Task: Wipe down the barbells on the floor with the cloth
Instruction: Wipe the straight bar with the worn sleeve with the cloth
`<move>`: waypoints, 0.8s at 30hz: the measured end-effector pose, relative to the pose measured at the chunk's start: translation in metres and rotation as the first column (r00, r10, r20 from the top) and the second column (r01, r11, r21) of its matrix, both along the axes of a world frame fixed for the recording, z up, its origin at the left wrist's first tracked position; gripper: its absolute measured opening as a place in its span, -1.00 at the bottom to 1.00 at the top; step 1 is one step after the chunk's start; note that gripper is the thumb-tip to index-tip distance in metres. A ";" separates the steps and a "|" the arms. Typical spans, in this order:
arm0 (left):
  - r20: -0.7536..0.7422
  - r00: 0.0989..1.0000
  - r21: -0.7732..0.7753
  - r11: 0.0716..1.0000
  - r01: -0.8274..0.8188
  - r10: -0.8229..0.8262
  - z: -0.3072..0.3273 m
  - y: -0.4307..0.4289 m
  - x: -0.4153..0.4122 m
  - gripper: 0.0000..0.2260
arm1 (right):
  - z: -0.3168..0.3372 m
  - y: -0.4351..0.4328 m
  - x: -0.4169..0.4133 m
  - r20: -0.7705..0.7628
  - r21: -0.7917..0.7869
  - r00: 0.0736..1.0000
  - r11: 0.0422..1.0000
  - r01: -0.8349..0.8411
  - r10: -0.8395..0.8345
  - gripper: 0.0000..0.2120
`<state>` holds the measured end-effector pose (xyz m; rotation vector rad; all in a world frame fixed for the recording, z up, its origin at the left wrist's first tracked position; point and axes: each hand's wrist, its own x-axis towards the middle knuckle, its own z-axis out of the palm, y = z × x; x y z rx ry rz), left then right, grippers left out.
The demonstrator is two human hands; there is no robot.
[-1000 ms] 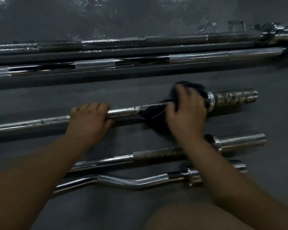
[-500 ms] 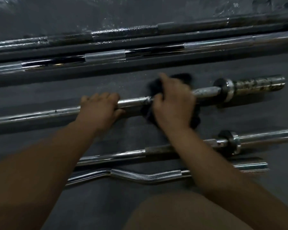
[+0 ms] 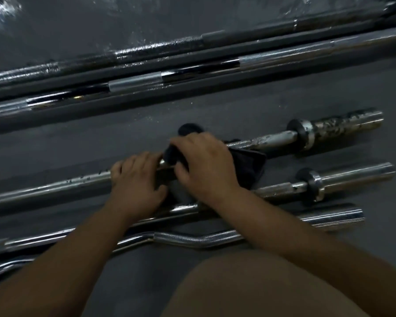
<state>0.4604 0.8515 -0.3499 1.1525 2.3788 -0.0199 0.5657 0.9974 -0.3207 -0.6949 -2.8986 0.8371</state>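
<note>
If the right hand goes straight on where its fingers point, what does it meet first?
The right hand, gripping the cloth, would probably reach the long chrome barbell across bare floor; depth is unclear.

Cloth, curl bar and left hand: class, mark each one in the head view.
cloth [image 3: 249, 167], head view, on its loose dark fold
curl bar [image 3: 176, 239], head view, on its knurled bend
left hand [image 3: 135, 184], head view, on its back

Dark cloth bunched round pitted chrome barbell; other barbells parallel on floor.
</note>
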 end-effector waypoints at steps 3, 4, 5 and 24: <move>0.028 0.999 0.014 1.000 -0.020 0.019 0.003 0.001 0.001 -0.26 | 0.000 0.051 0.031 -0.031 0.054 0.999 0.998 0.022 -0.021 -0.55; 0.019 1.000 0.023 1.000 -0.021 0.021 0.001 -0.001 0.004 -0.27 | -0.005 0.072 0.048 -0.022 0.104 0.979 0.974 0.204 -0.202 -0.53; 0.004 1.000 0.027 1.000 -0.015 0.015 -0.001 -0.002 0.008 -0.28 | -0.007 0.088 0.062 -0.006 0.155 0.918 0.907 0.392 -0.396 -0.52; 0.032 0.999 0.010 1.000 -0.013 0.012 0.007 0.050 -0.064 -0.28 | -0.022 0.005 -0.026 -0.139 0.086 0.990 0.996 0.032 -0.020 -0.57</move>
